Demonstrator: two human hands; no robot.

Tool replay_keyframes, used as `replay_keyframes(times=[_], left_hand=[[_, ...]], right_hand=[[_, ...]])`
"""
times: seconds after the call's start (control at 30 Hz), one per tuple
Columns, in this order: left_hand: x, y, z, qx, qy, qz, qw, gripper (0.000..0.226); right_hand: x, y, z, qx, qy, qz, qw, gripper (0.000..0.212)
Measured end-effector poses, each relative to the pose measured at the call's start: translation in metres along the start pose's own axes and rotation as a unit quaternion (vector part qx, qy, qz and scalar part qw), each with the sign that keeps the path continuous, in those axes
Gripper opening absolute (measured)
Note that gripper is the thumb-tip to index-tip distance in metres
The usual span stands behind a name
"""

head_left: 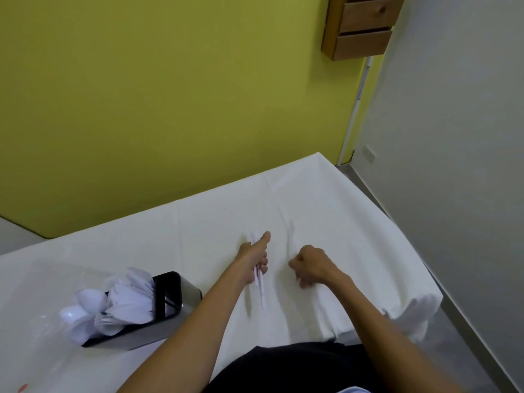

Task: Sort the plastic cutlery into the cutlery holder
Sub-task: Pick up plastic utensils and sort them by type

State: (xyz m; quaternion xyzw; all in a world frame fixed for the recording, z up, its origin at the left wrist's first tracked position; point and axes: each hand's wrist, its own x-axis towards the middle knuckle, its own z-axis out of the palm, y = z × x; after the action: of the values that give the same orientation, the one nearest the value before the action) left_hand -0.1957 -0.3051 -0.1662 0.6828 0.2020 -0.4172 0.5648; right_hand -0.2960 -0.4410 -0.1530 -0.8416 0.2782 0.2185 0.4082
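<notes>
Head view: white plastic cutlery [259, 282] is gripped in the closed left hand [253, 258], gathered for the cutlery holder [170, 304] at left; the right hand [310, 265] is curled, possibly empty.

Matt white cloth [326, 211] covers the table; the holder [170, 324] looks brushed metal, holding glossy white plastic cutlery [113, 307].

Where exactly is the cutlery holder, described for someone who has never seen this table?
Start at the table covered in a white cloth before the yellow-green wall. On its near left stands the black, metal-sided rectangular cutlery holder, left of the left hand. It is the only dark object on the cloth, and white plastic spoons fan out of it.
</notes>
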Motion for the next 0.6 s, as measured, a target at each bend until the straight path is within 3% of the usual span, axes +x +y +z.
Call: replay_keyframes(times=[0.1, 0.2, 0.37, 0.43, 0.5, 0.6], left_hand=[[-0.003, 0.003, 0.005, 0.04, 0.003, 0.037, 0.998, 0.054], [-0.007, 0.006, 0.007, 0.09, 0.041, 0.09, 0.991, 0.045], [-0.01, 0.014, 0.017, 0.041, 0.116, 0.166, 0.978, 0.026], [-0.014, 0.02, 0.019, -0.02, 0.154, 0.192, 0.969, 0.028], [-0.022, 0.032, 0.023, -0.105, 0.163, 0.217, 0.957, 0.023], [-0.039, 0.048, 0.034, -0.2, 0.155, 0.234, 0.939, 0.029]], right_hand=[[-0.013, -0.013, 0.009, 0.016, -0.026, -0.098, 0.995, 0.017], [-0.021, -0.018, 0.014, -0.001, -0.022, -0.16, 0.987, 0.013], [-0.02, -0.009, 0.012, 0.023, 0.051, -0.175, 0.983, 0.015], [-0.02, -0.005, 0.015, 0.147, 0.08, -0.125, 0.978, 0.016], [-0.017, -0.005, 0.015, 0.371, 0.077, -0.025, 0.925, 0.024], [-0.007, -0.016, 0.005, 0.662, 0.018, 0.104, 0.742, 0.037]])
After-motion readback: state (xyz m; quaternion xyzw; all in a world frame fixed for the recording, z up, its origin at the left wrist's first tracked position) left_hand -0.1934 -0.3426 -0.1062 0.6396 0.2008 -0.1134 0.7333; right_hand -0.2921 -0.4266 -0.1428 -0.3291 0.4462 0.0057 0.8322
